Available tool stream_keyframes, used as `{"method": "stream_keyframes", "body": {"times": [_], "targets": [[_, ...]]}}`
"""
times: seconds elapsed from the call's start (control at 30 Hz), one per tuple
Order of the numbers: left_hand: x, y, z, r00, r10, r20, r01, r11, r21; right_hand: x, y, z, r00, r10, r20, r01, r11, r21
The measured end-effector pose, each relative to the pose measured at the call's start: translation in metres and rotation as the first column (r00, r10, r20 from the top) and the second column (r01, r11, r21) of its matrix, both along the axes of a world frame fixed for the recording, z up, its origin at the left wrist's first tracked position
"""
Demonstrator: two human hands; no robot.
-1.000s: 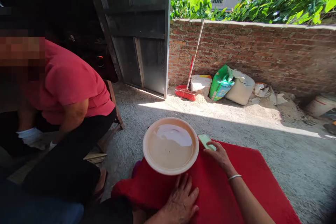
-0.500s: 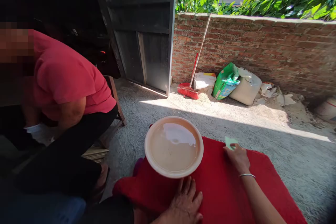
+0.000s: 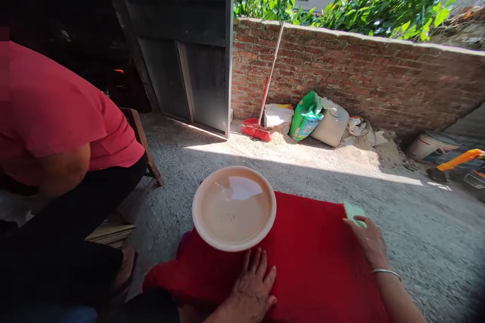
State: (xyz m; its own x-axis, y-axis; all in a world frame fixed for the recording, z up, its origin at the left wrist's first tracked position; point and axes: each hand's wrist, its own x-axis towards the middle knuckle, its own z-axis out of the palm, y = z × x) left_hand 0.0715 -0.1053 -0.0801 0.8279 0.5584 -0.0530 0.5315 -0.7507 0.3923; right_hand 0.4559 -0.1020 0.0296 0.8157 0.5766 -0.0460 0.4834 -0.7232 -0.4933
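My left hand (image 3: 252, 285) lies flat on a red cloth (image 3: 306, 252) with its fingers spread, the tips close to the basin's near rim. A pale, wide basin (image 3: 234, 246) of water sits on the far left of the cloth, with a few dark specks in the water. At the cloth's far right corner, my right hand (image 3: 369, 242) is closed on a pale green flat piece (image 3: 355, 213), its exact kind unclear and partly hidden by the fingers. A metal bangle rings the right wrist.
A person in a red shirt (image 3: 71, 106) sits bent over at the left on a wooden chair (image 3: 142, 146). Beyond lie a dark metal door (image 3: 182, 50), a brick wall (image 3: 364, 70), a red broom (image 3: 257, 132) and a green sack (image 3: 306, 116). A bucket (image 3: 432, 145) stands at right.
My right hand has moved right along the far edge of the cloth with the pale green piece. My left hand stays flat by the basin. The view has turned right.
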Motion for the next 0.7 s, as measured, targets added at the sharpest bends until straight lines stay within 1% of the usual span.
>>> {"method": "stream_keyframes", "body": {"times": [0.03,0.1,0.13,0.2,0.27,0.33,0.37,0.43,0.5,0.53,0.57,0.6,0.63,0.7], "targets": [[-0.001,0.000,0.003,1.000,-0.002,-0.003,0.002,1.000,0.002,0.012,-0.012,0.003,0.997,-0.079,0.008,0.080,0.996,-0.046],[-0.002,0.000,0.007,1.000,-0.003,-0.006,0.003,1.000,0.012,0.022,-0.024,0.005,0.986,-0.167,0.006,0.166,0.979,-0.117],[-0.002,0.000,0.009,1.000,-0.001,-0.010,0.001,1.000,0.016,0.018,-0.024,0.004,0.984,-0.179,0.001,0.177,0.974,-0.141],[-0.002,0.000,0.012,1.000,0.011,-0.027,-0.011,1.000,0.013,-0.004,-0.011,-0.003,0.990,-0.143,-0.012,0.139,0.977,-0.164],[-0.002,0.000,0.013,0.999,0.021,-0.037,-0.021,1.000,0.011,-0.043,0.011,-0.015,0.999,-0.043,-0.026,0.038,0.987,-0.158],[-0.003,0.000,0.013,0.999,0.029,-0.032,-0.029,0.999,0.024,-0.094,0.033,-0.027,0.993,0.110,-0.047,-0.115,0.986,-0.125],[-0.004,0.000,0.014,0.999,0.031,-0.025,-0.030,0.999,0.035,-0.120,0.041,-0.033,0.980,0.192,-0.060,-0.197,0.975,-0.100],[-0.006,-0.002,0.014,0.999,0.030,-0.009,-0.030,0.998,0.058,-0.165,0.050,-0.042,0.933,0.350,-0.089,-0.354,0.934,-0.040],[-0.009,-0.004,0.016,0.999,0.040,0.018,-0.041,0.996,0.078,-0.190,0.049,-0.045,0.877,0.467,-0.111,-0.468,0.884,0.021],[-0.010,-0.006,0.018,0.998,0.044,0.033,-0.047,0.995,0.083,-0.193,0.046,-0.045,0.857,0.501,-0.120,-0.500,0.865,0.044],[-0.011,-0.007,0.021,0.998,0.050,0.046,-0.054,0.995,0.084,-0.189,0.041,-0.044,0.848,0.515,-0.125,-0.512,0.857,0.060],[-0.012,-0.009,0.023,0.997,0.055,0.055,-0.060,0.995,0.082,-0.179,0.035,-0.041,0.852,0.509,-0.125,-0.504,0.861,0.067],[-0.013,-0.010,0.026,0.997,0.059,0.059,-0.063,0.995,0.077,-0.164,0.027,-0.038,0.868,0.483,-0.119,-0.479,0.876,0.064],[-0.015,-0.011,0.032,0.996,0.071,0.056,-0.075,0.995,0.066,-0.127,0.012,-0.030,0.920,0.383,-0.086,-0.382,0.924,0.031]]}}
